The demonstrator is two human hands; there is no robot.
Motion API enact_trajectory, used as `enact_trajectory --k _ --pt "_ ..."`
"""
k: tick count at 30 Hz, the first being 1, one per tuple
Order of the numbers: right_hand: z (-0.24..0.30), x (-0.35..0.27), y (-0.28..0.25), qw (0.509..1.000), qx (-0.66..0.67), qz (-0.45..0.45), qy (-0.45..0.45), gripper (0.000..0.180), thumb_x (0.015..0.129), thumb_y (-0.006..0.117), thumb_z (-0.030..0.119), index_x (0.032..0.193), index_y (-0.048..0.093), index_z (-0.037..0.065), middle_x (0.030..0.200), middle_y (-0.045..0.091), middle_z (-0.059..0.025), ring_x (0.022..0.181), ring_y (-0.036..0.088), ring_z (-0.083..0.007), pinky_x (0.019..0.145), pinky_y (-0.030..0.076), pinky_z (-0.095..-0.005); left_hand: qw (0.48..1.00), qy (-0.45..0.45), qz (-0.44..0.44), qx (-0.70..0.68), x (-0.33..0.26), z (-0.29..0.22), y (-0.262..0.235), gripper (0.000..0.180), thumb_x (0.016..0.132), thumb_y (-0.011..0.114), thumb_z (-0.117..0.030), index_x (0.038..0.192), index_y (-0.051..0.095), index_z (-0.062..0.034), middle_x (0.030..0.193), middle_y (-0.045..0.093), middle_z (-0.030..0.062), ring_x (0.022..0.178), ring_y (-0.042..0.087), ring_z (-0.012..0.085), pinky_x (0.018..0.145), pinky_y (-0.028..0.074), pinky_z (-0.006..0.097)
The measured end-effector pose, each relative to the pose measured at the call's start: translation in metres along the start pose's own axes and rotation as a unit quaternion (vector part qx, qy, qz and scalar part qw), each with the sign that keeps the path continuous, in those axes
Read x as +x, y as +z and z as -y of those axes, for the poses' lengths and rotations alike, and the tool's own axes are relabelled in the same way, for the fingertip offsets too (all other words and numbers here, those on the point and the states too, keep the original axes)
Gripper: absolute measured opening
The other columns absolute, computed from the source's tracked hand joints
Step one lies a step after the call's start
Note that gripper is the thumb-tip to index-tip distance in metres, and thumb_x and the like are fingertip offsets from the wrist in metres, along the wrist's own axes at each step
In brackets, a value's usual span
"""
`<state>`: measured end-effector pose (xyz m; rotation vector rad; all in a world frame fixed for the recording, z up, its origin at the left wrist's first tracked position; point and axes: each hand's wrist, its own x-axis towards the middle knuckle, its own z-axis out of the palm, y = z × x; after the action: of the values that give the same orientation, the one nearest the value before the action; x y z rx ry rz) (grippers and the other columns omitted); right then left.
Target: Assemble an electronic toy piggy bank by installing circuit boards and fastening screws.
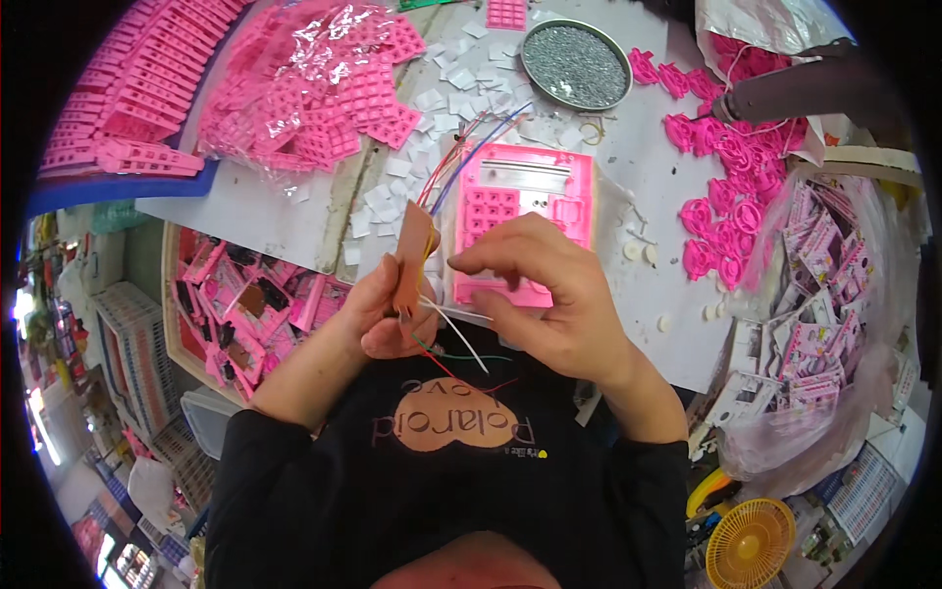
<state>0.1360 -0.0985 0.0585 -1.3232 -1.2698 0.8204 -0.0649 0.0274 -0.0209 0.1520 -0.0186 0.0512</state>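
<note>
Upright in my left hand [377,312] is a narrow brown circuit board [413,240], pinched between thumb and fingers. Red and blue wires [469,162] rise from its upper end; white, green and red wires trail from the lower end over my dark shirt. My right hand [557,299] hovers just right of the board, thumb and forefinger apart, with nothing seen between them. Partly behind that hand lies a pink plastic casing [579,172] with a square-holed keypad area and a silvery strip near its top. The hand hides its lower right part.
Small white squares [461,77] are scattered beyond the casing, beside a round dish of screws [577,64]. A dark power screwdriver [800,90] juts in above pink ring-shaped parts [726,191]. Bagged pink keypads [324,98], a box of pink parts [250,304] and a bag of printed pieces [814,294] flank me.
</note>
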Motion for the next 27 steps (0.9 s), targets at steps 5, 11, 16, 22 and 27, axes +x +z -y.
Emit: enact_trajectory --k 5,11,16,22,27 --pt "0.004 0.011 0.028 0.998 0.041 -0.030 0.022 0.022 0.083 0.078 0.005 0.104 0.073 0.003 0.073 0.062 -0.0013 0.056 0.048 -0.0071 0.051 0.036 -0.0250 0.986 -0.055 0.063 -0.147 -0.005 0.000 -0.031 0.051 0.108 0.039 -0.052 0.156 0.037 -0.0366 0.049 0.051 -0.0010 0.032 0.040 0.0057 0.031 0.034 0.019" --pt "-0.008 0.017 0.043 0.998 -0.009 -0.047 -0.039 0.015 0.085 0.075 0.006 0.098 0.071 0.001 0.068 0.058 0.0008 0.054 0.048 -0.0068 0.050 0.038 -0.0249 0.983 -0.045 -0.065 -0.168 -0.020 0.007 -0.024 0.050 0.107 0.037 -0.055 0.154 0.039 -0.0368 0.050 0.053 0.0006 0.032 0.042 0.0067 0.030 0.034 0.020" --pt "-0.008 0.015 0.036 0.992 0.120 -0.018 0.021 0.011 0.084 0.069 0.000 0.095 0.066 0.000 0.075 0.058 0.0001 0.068 0.057 -0.0077 0.062 0.047 -0.0246 0.995 -0.095 0.020 0.038 0.000 -0.012 -0.002 0.062 0.103 0.040 -0.064 0.149 0.047 -0.0213 0.047 0.048 -0.0024 0.030 0.040 0.0068 0.036 0.036 0.021" --pt "-0.016 0.008 0.020 0.918 0.370 -0.045 0.136 0.007 0.089 0.066 0.003 0.094 0.061 0.001 0.089 0.061 0.0006 0.075 0.059 -0.0034 0.063 0.047 -0.0193 0.985 -0.024 -0.152 0.083 0.001 -0.008 0.011 0.066 0.102 0.048 -0.061 0.144 0.048 -0.0100 0.107 0.065 0.0095 0.088 0.064 0.0146 0.057 0.044 0.026" --pt "-0.011 0.004 0.020 0.924 0.331 -0.009 0.190 0.021 0.091 0.068 0.001 0.111 0.064 -0.001 0.090 0.065 0.0010 0.075 0.061 -0.0034 0.066 0.050 -0.0202 0.983 0.005 -0.146 0.114 0.010 -0.011 0.007 0.061 0.102 0.051 -0.054 0.147 0.044 -0.0129 0.138 0.057 0.0102 0.117 0.059 0.0239 0.089 0.046 0.039"
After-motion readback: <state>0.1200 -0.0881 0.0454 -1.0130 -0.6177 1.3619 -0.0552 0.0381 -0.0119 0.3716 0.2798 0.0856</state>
